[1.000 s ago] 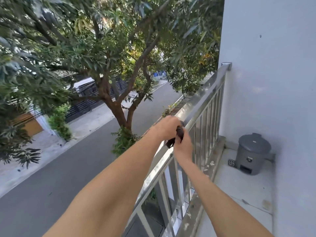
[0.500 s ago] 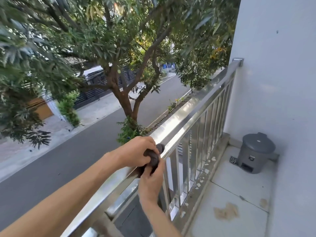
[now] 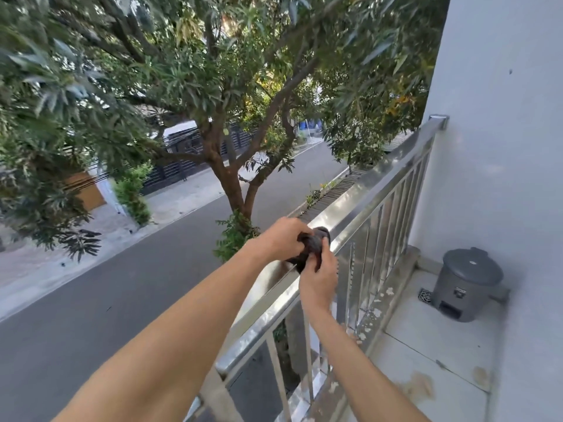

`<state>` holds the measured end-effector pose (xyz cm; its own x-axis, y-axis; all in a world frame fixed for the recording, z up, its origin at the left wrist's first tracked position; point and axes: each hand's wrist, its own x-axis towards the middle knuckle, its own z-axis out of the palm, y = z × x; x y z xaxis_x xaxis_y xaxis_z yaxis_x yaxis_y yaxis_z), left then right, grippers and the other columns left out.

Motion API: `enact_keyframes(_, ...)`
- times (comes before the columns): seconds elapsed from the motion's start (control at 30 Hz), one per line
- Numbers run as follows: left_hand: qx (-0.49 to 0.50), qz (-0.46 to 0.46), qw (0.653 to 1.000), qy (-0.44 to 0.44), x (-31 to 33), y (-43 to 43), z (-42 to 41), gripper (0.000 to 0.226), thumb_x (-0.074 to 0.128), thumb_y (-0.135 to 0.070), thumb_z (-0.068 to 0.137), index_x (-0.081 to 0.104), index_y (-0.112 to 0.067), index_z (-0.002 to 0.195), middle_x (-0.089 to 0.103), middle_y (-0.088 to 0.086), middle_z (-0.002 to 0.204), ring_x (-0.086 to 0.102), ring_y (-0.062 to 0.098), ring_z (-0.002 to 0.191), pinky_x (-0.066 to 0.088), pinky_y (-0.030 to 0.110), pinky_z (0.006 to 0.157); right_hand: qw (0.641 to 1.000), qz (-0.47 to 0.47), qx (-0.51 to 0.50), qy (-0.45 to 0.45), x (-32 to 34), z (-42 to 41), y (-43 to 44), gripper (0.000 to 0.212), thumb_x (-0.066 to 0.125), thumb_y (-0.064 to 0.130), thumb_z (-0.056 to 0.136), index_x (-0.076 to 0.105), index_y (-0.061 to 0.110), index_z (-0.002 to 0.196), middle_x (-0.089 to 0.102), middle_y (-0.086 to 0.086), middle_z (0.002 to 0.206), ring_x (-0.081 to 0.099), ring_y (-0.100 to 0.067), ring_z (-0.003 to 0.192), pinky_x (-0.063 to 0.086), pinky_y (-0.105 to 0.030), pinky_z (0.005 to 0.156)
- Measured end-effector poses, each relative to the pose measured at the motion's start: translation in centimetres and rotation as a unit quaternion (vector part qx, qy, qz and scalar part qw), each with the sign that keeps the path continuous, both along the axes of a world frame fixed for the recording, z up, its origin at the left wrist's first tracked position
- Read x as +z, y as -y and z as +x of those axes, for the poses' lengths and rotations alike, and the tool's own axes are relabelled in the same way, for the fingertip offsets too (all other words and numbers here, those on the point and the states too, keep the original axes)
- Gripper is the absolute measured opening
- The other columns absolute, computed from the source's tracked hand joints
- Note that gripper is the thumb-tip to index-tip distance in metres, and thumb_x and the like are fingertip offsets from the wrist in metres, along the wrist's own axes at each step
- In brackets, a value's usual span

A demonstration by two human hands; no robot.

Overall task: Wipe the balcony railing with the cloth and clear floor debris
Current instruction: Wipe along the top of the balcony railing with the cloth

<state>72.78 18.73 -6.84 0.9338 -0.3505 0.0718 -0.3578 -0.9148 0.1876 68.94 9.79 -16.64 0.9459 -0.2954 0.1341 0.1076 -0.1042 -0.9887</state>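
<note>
A shiny steel balcony railing point(image 3: 380, 181) runs from the lower middle up to the white wall at the right. A dark bunched cloth point(image 3: 312, 243) rests on its top rail. My left hand point(image 3: 281, 239) grips the cloth from the street side. My right hand point(image 3: 320, 280) holds the cloth's lower end from the balcony side. Pale flakes of debris point(image 3: 377, 312) lie along the railing's base ledge, and brownish stains point(image 3: 417, 386) mark the floor tiles.
A grey pedal bin point(image 3: 466, 284) stands in the far corner by the white wall point(image 3: 502, 147), beside a small floor drain point(image 3: 425, 295). Beyond the railing are a tree point(image 3: 231, 178) and a street far below.
Both hands slid back along the rail with the cloth, then forward again a little. The view swung to show more of the floor.
</note>
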Motion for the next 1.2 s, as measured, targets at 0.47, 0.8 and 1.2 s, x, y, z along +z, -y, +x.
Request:
enact_keyframes(0.47,0.018,-0.047,0.998,-0.024,-0.3,-9.8,-15.3,0.033,0.061,-0.011,0.077,0.076,-0.018,0.105,0.075,0.004,0.092,0.065,0.023,0.082,0.054,0.035,0.075,0.998,0.048,-0.038,0.032,-1.5,-14.9,-9.7,0.045,0.050,0.002,0.094,0.050,0.014,0.137,0.045,-0.009,0.131,0.050,-0.014,0.112,0.048,-0.030,0.097)
enact_keyframes(0.8,0.044,-0.077,0.996,0.001,2.4,-9.3,-16.9,0.030,0.062,-0.012,0.078,0.070,-0.015,0.107,0.072,0.006,0.093,0.063,0.022,0.083,0.048,0.026,0.071,0.977,-0.158,0.111,0.090,2.9,-13.9,-2.7,0.029,0.058,0.012,0.084,0.067,0.017,0.112,0.063,-0.001,0.093,0.057,-0.015,0.086,0.045,-0.025,0.079)
enact_keyframes(1.2,0.063,-0.024,0.997,-0.023,-0.5,-8.9,-11.7,0.027,0.060,-0.014,0.088,0.071,-0.015,0.113,0.073,0.011,0.099,0.065,0.031,0.088,0.044,0.027,0.072,0.849,-0.484,0.200,0.068,2.1,-3.6,-1.8,0.054,0.037,0.034,0.092,0.040,0.022,0.145,0.034,-0.010,0.152,0.026,-0.024,0.142,0.022,-0.051,0.117)
